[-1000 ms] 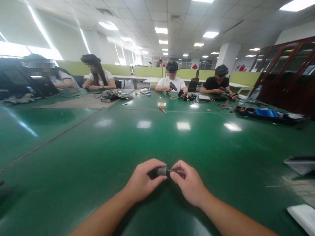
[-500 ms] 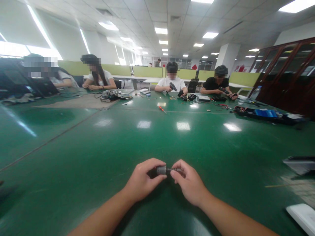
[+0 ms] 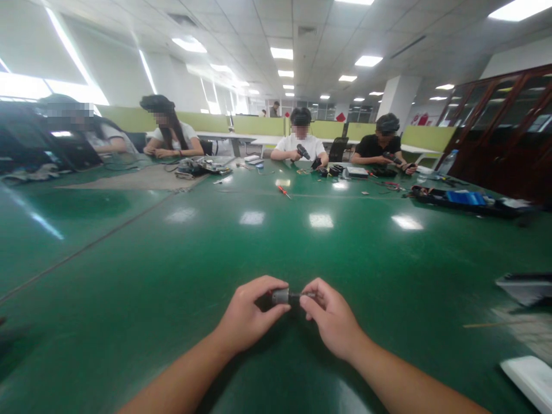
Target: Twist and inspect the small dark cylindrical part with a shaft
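Observation:
In the head view my left hand (image 3: 252, 313) is closed round a short grey metal cylinder (image 3: 280, 296), thumb below and fingers above it. A dark, narrower shaft (image 3: 295, 297) runs from the cylinder's right end towards my right hand (image 3: 330, 316). That hand pinches the shaft's far end between thumb and fingers, so its tip is partly hidden. Cylinder and shaft lie level, in one line, just above the green tabletop (image 3: 276, 247). Their exact kind is too small to make out.
An orange screwdriver (image 3: 283, 191) lies farther off. Several people sit across the table; two hold power drills (image 3: 303, 152). A black tray (image 3: 466, 201) with blue material is at right. A white object (image 3: 532, 376) and a dark-edged part (image 3: 524, 287) lie near my right arm.
My left hand and the cylinder have shifted slightly left. A little more of the dark shaft shows between my hands. My right hand has hardly moved.

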Available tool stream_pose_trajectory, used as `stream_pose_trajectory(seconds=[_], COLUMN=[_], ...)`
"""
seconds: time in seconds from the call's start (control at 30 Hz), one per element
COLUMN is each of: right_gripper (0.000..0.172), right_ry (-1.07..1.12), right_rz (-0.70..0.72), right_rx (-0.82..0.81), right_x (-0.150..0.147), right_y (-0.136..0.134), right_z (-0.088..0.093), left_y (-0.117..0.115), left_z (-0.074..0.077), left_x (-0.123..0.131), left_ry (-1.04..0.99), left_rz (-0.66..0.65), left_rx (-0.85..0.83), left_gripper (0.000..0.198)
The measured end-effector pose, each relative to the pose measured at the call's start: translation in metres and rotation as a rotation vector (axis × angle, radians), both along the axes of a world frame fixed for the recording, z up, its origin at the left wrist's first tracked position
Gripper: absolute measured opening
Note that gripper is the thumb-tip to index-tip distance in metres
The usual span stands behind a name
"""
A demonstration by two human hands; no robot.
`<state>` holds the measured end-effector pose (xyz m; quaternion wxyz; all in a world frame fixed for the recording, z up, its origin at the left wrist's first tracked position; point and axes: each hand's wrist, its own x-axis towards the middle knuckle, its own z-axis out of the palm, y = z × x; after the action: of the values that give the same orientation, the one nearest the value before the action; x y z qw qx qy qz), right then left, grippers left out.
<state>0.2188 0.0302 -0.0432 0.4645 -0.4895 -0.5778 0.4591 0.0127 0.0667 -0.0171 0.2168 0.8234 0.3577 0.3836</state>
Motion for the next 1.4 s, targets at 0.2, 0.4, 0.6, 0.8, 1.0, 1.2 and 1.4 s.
stream_pose_trajectory(seconds=[0.2, 0.4, 0.6, 0.8, 1.0, 1.2, 1.4], right_gripper=[0.014, 0.015, 0.015, 0.015, 0.017, 0.017, 0.017], right_ry=[0.026, 0.058, 0.054, 0.080, 0.090, 0.102, 0.101], right_rz=[-0.004, -0.001, -0.015, -0.034, -0.059, -0.059, -0.063], right_rx=[0.003, -0.013, -0.017, -0.019, -0.013, -0.011, -0.008], right_x=[0.0004, 0.0006, 0.0006, 0.0001, 0.0006, 0.0001, -0.0003], right_y=[0.0005, 0.0006, 0.0005, 0.0004, 0.0026, 0.0014, 0.0011], right_z=[-0.0007, 0.0009, 0.0009, -0.0001, -0.0038, -0.0022, -0.0011], left_y=[-0.0001, 0.0016, 0.0015, 0.0021, 0.0028, 0.0035, 0.0033], left_z=[-0.0002, -0.0005, 0.0006, -0.0022, -0.0035, -0.0013, -0.0020], left_x=[-0.0007, -0.0011, -0.0009, -0.0024, -0.0036, -0.0028, -0.0037], left_ry=[-0.001, -0.013, -0.005, -0.013, -0.022, -0.028, -0.036], left_rz=[0.007, 0.017, 0.022, 0.030, 0.060, 0.057, 0.060], left_rx=[0.006, 0.001, -0.013, -0.005, -0.014, -0.018, -0.008], left_gripper=[0.023, 0.023, 0.024, 0.024, 0.025, 0.025, 0.024])
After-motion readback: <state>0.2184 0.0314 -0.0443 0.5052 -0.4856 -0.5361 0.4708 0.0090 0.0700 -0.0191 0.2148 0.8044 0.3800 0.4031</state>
